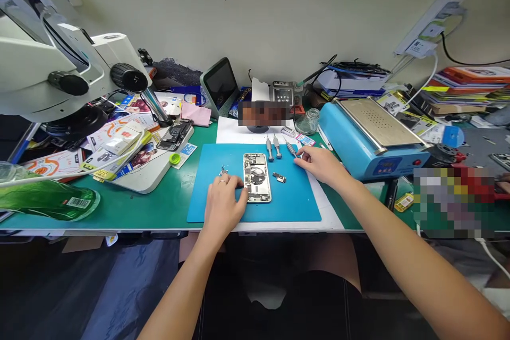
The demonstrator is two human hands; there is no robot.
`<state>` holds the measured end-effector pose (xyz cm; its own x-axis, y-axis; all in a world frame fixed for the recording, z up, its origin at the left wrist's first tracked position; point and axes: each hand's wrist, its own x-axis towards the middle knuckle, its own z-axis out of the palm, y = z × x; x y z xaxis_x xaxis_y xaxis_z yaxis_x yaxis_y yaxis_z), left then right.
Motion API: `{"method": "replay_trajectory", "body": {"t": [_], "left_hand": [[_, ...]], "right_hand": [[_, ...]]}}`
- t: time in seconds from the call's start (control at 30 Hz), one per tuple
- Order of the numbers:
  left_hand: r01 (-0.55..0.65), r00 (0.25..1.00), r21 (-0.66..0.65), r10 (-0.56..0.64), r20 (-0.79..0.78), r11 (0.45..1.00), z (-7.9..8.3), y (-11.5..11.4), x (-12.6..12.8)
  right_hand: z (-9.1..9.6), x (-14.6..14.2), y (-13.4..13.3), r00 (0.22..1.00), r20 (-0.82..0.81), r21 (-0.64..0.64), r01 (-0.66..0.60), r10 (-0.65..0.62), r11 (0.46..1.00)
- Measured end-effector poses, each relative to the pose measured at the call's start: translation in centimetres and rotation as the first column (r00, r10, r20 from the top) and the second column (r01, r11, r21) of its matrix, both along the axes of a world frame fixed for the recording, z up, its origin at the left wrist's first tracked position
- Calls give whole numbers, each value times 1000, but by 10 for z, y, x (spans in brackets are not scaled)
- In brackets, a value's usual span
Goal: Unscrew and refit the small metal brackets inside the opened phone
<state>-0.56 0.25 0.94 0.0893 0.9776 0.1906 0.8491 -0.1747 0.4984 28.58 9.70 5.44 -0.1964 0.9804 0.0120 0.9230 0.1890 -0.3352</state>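
Observation:
An opened phone (258, 183) with its inner parts showing lies on the blue mat (292, 207). My left hand (223, 199) rests on the mat at the phone's left side, its fingers apart and its thumb by the phone's edge. Just beyond those fingertips sit several tiny metal parts (223, 169). A small dark component (279, 177) lies right of the phone. At the mat's upper right, my right hand (324, 167) pinches the handle end of a slim grey precision screwdriver (291, 149). Two similar screwdrivers (273, 149) are to its left.
A blue heating plate machine (354, 141) stands at the right, with a glass jar (308, 121) near it. Overhanging the left side is a microscope (87, 79). A green bottle (48, 196) lies at the left edge; a screen device (221, 85) stands behind.

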Motion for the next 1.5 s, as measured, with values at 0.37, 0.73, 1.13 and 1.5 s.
{"method": "replay_trajectory", "body": {"t": [0.37,0.73,1.13,1.5], "left_hand": [[0,1000,-3,0,15,1000,0,0,0],[3,1000,11,-3,4,1000,0,0,-1],[7,1000,3,-7,8,1000,0,0,-1],[-7,1000,5,7,2,1000,0,0,-1]], "right_hand": [[-9,-15,-9,983,-132,75,-121,130,990],[-25,-31,-57,977,-93,142,-180,194,973],[-38,-41,-69,969,-139,306,-153,203,940],[-25,-58,-83,905,-268,236,-270,329,933]]}}
